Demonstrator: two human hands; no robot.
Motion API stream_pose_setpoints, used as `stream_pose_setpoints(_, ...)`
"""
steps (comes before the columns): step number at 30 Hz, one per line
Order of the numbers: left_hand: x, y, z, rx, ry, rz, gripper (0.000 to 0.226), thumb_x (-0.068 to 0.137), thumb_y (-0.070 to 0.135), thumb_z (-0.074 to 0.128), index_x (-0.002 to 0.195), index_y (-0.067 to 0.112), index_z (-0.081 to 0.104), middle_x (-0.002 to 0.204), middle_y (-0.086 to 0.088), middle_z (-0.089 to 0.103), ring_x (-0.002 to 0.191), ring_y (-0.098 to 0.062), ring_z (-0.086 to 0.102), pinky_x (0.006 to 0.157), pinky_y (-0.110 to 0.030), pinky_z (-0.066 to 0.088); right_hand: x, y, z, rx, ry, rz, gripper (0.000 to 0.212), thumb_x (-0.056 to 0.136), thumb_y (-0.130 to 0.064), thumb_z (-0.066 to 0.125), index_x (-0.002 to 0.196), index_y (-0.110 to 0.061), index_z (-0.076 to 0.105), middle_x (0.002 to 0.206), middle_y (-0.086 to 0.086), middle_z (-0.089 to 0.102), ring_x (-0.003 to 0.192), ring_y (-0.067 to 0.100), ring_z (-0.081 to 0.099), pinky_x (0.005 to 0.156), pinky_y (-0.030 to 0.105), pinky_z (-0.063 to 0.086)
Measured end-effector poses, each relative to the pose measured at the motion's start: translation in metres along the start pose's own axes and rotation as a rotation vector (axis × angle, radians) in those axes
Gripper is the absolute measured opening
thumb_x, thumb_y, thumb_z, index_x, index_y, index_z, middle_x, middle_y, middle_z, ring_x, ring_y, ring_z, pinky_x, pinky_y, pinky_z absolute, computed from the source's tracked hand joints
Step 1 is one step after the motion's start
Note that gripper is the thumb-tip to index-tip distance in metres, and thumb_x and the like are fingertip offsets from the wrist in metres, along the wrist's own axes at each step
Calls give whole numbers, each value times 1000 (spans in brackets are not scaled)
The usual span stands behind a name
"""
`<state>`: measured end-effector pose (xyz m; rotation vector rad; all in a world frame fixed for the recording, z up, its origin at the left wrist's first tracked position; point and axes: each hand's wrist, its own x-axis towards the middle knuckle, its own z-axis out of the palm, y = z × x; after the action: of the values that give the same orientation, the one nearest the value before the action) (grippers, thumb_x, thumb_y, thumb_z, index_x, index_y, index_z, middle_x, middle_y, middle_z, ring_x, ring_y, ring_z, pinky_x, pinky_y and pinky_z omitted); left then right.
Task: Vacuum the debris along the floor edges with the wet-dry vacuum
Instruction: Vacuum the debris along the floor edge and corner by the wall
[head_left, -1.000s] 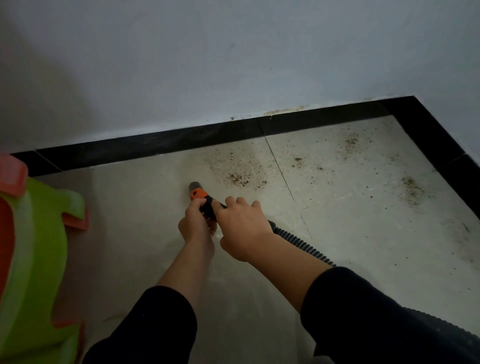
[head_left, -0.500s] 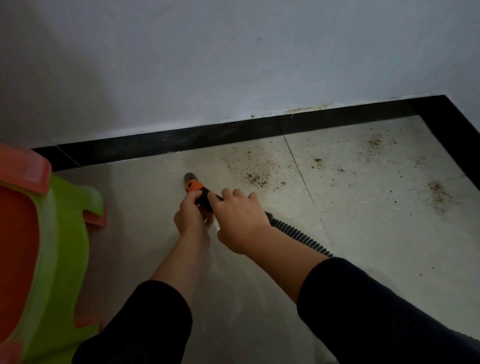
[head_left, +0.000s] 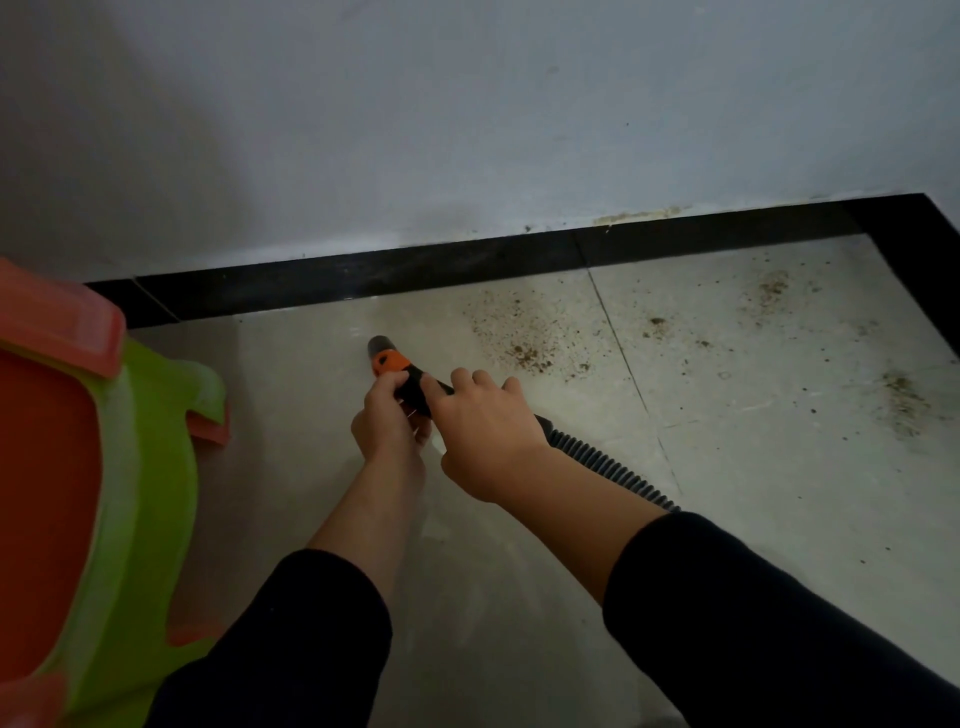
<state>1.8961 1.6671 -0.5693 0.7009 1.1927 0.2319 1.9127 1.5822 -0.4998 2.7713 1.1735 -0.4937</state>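
The vacuum nozzle (head_left: 385, 356), black with an orange collar, points at the pale floor tiles a short way in front of the black skirting (head_left: 415, 270). My left hand (head_left: 388, 418) grips the nozzle just behind the orange collar. My right hand (head_left: 483, 431) grips the black handle further back, where the ribbed hose (head_left: 608, 465) leaves toward the lower right. Brown debris (head_left: 524, 345) lies scattered on the tile to the right of the nozzle tip. More debris patches (head_left: 901, 397) sit further right near the corner.
A green and orange plastic stool (head_left: 88, 467) stands at the left, close to my left arm. The white wall (head_left: 467, 130) rises behind the skirting. The skirting turns at the far right into a corner (head_left: 914, 228).
The view has shifted slightly, so the stool and skirting sit further right in the frame. Both hands keep the same grip on the nozzle, which stays left of the debris.
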Motion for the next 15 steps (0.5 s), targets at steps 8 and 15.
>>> stream_pose_setpoints(8,-22,-23,17,4,-29,-41,7,83,17,64,84,9,64,85,-9,68,81,-25,64,64,-31,46,-26,22,1,-12,-32,50,66,89,-19,56,147,-14,24,126,12,46,116,30,45,94,44,37)
stream_pose_setpoints(15,-42,-49,28,55,-50,-73,7,82,17,65,82,10,64,83,-9,68,77,-24,63,56,-29,43,-54,41,8,-7,-47,97,66,89,-20,55,147,-14,24,125,12,46,115,30,45,93,43,37)
